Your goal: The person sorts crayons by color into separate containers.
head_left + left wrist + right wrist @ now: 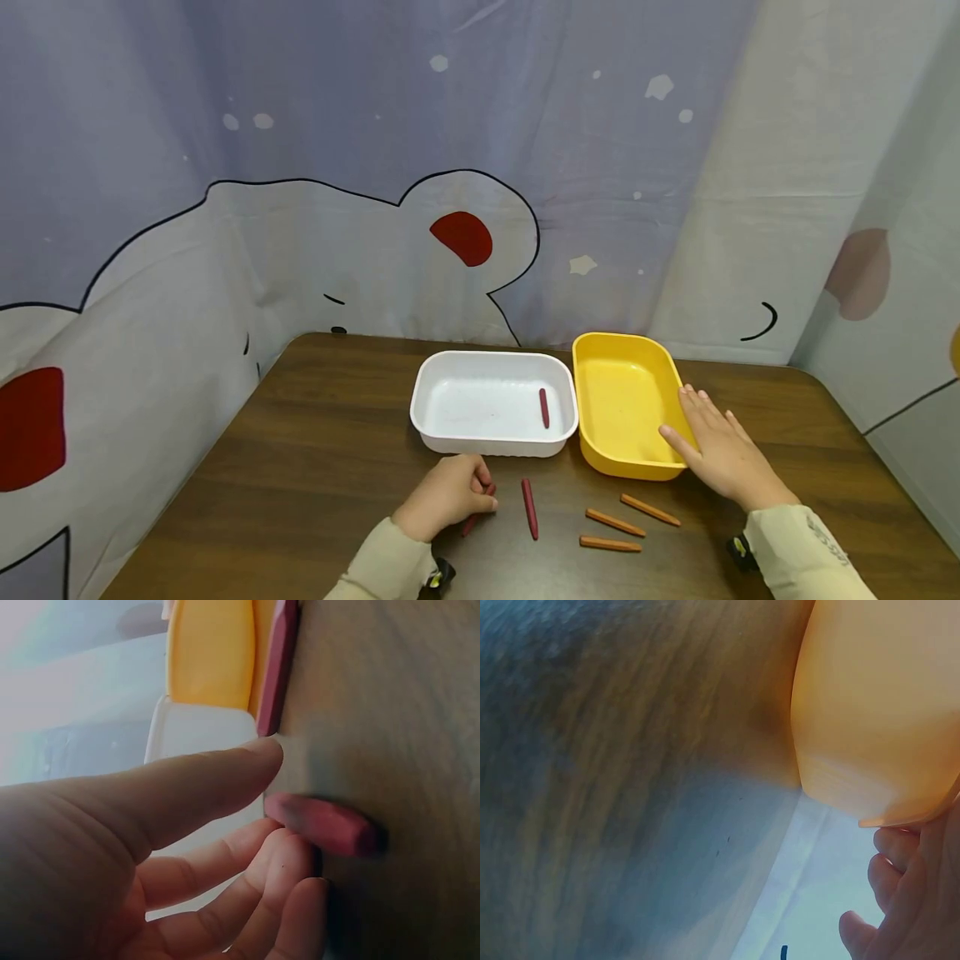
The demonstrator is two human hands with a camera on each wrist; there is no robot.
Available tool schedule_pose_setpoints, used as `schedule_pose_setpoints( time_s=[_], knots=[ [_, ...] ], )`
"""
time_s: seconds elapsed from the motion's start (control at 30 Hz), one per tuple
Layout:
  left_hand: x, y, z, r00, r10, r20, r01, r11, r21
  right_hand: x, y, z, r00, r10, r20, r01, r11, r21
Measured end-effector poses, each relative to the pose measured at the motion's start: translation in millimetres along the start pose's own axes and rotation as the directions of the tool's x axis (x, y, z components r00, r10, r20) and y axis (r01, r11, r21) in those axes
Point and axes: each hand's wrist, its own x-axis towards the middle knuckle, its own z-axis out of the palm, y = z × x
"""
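Observation:
At the white tray's near side, my left hand reaches down to a dark red crayon on the table. Its fingertips are right at the crayon, while the thumb stands apart from it in the left wrist view. Another dark red crayon lies just right of that hand. A third dark red crayon is inside the white tray. My right hand rests on the right rim of the yellow tray, fingers extended and thumb over the inside.
Three orange crayons lie on the wooden table in front of the yellow tray. Both trays stand side by side near the back edge. A printed curtain hangs behind the table and along its sides.

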Motion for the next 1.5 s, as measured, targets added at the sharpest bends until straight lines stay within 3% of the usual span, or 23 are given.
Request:
schedule_pose_setpoints(
  time_s=[0.27, 0.57, 0.7, 0.87, 1.07, 1.2, 1.33, 1.5],
  knots=[
    [0.7, -1.9, 8.0, 0.997, 0.036, -0.067, -0.028, 0.994, 0.11, -0.9, -1.1, -0.3, 1.0, 0.001, 0.004, -0.001, 1.0, 0.01],
    [-0.1, -1.5, 7.7, 0.994, 0.063, -0.091, -0.051, 0.991, 0.124, -1.1, -0.7, 0.3, 1.0, 0.0, 0.0, 0.0, 1.0, 0.009],
    [-0.7, -1.4, 5.7, 0.995, 0.063, -0.083, -0.056, 0.995, 0.087, -1.4, -0.5, 0.8, 1.0, 0.002, -0.002, -0.002, 1.0, 0.009],
    [0.6, -1.8, 2.9, 0.998, 0.039, -0.054, -0.041, 0.999, -0.03, -1.7, -0.8, 0.4, 1.0, 0.001, -0.003, -0.001, 1.0, 0.013],
    [3.5, -2.2, 0.7, 1.0, -0.002, -0.008, 0.001, 0.986, -0.167, -1.0, -1.2, 0.1, 1.0, 0.0, -0.002, 0.0, 1.0, 0.013],
    [4.5, -1.0, -0.7, 1.0, 0.004, 0.01, -0.001, 0.975, -0.224, -0.7, -1.7, -0.1, 1.0, -0.004, -0.008, 0.004, 1.0, 0.009],
    [4.8, 2.1, -2.2, 0.998, -0.014, 0.055, 0.033, 0.933, -0.359, -1.2, -2.0, -0.3, 1.0, -0.006, -0.011, 0.006, 1.0, 0.009],
    [7.0, 5.4, -4.1, 0.994, -0.038, 0.101, 0.087, 0.831, -0.549, -2.0, -1.9, -0.9, 1.0, -0.005, -0.011, 0.005, 1.0, 0.009]
  ],
)
